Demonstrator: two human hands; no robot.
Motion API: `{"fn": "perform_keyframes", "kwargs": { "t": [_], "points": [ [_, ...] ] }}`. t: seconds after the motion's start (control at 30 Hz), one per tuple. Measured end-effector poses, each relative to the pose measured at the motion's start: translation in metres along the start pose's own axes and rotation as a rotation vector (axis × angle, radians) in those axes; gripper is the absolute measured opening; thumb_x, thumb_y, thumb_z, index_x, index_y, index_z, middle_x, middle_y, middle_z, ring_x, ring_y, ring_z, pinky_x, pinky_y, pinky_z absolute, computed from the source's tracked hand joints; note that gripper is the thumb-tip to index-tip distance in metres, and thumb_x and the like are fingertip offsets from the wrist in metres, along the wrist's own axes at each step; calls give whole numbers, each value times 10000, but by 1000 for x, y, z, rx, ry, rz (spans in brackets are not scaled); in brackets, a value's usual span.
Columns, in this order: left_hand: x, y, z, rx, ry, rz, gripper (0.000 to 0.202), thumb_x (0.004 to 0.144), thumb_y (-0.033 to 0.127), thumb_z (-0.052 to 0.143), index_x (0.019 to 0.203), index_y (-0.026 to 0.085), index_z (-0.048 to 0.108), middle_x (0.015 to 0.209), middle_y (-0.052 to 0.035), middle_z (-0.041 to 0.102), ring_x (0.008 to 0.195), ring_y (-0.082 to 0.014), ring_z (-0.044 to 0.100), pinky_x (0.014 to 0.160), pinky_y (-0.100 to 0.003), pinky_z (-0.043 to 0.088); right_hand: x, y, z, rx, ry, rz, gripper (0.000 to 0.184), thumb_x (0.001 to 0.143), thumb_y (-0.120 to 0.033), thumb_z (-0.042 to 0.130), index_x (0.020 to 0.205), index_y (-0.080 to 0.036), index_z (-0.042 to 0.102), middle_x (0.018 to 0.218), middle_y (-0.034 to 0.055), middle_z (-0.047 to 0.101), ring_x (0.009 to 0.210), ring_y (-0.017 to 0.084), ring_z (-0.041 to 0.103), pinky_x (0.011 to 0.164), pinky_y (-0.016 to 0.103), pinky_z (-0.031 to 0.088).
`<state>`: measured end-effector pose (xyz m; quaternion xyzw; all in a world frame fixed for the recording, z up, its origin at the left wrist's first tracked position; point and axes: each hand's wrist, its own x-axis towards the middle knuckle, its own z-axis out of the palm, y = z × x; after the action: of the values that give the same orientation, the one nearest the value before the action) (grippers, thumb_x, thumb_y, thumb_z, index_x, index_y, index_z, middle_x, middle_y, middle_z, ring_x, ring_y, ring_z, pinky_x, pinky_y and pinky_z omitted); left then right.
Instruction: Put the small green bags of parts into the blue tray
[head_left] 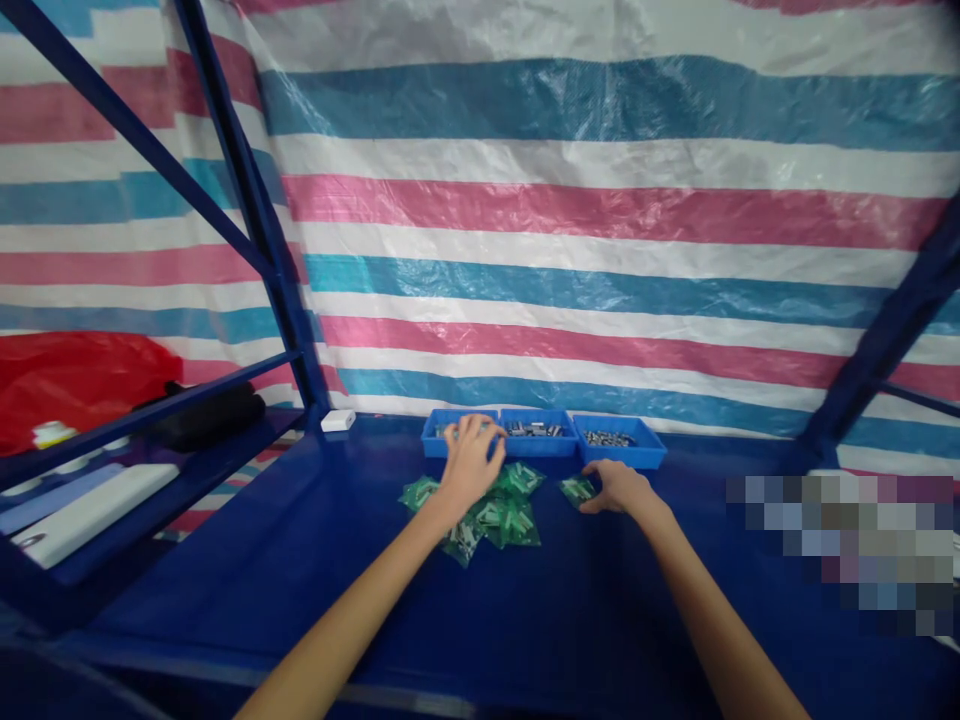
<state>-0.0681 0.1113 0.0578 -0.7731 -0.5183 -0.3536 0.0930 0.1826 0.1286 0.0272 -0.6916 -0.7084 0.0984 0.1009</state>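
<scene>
Striped sheet point(600, 215): hangs behind the middle tray point(538, 444); limits reach that way.
Blue table point(622, 610): under the middle tray; back edge just behind it, near edge well in front. Room shows for drawing both forearms back toward the near edge.
Left post point(289, 300), right post point(862, 340): either side of the middle tray, well apart from it.
Bag pile point(517, 520): green bags with small contents, in front of the middle tray, spreading left.
Right tray point(652, 458), left tray point(435, 440): flank the middle tray, just beside it; low walls.
Left hand point(469, 460): front-left of the middle tray, at the left tray's front wall. Fingers bent, somewhat spread; nothing seen in them, can't tell if tips hold anything. Step looks like reaching into the tray; next move would call for lifting over the wall.
Right hand point(622, 485): front-right of the middle tray; thumb and forefinger parted at a bag edge, no firm grip visible. Would call for a fine pinch.
Loose bag point(576, 490): front-right of the middle tray, apart from the pile.
Metal parts point(536, 430): inside the middle tray.
</scene>
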Motion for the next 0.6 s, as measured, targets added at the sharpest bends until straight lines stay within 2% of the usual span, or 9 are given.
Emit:
{"fn": "perform_keyframes", "kwargs": {
  "t": [0.1,0.17,0.27,0.4,0.5,0.6],
  "points": [
    [-6,35,-3,-112,-55,118,195,873,260,421,910,233,611,1072,-43,585,1060,-215,470,949,-429,260,1,-5,7,25,28,-33,590,491,-324,791,1060,-264,643,951,62,683,901,253,650,672,305,465],
    [-6,44,2,-162,-79,152,189,874,265,422,906,229,606,1050,-37,590,1043,-205,478,945,-413,266,1,-10,12,86,29,-105,591,514,-346,775,1081,-265,629,908,42,679,844,225,653,652,287,449],
    [-7,40,17,-200,-104,79,190,879,269,413,881,227,599,980,-29,600,994,-198,494,919,-405,288,1,-13,16,145,15,-159,529,515,-378,767,1015,-258,643,865,26,667,776,198,642,598,261,414],
    [-14,30,36,-189,-192,13,201,878,318,427,871,211,597,936,-42,611,952,-212,514,882,-421,316,0,-15,15,164,32,-116,450,488,-339,780,889,-225,612,790,7,652,723,188,619,551,243,371],
    [-22,29,40,-253,-208,-16,256,875,370,443,1005,200,583,1005,-64,625,974,-223,537,892,-440,326,-3,-20,9,235,104,-138,295,549,-230,729,797,-223,569,714,-25,637,679,158,601,540,225,354],
    [-25,29,39,-447,-153,-144,420,845,435,493,1196,205,506,1069,-76,633,993,-223,561,912,-434,346,-9,-32,1,475,118,-270,227,629,-249,684,807,-216,547,677,-36,623,628,133,585,542,226,385]
  ]
}}
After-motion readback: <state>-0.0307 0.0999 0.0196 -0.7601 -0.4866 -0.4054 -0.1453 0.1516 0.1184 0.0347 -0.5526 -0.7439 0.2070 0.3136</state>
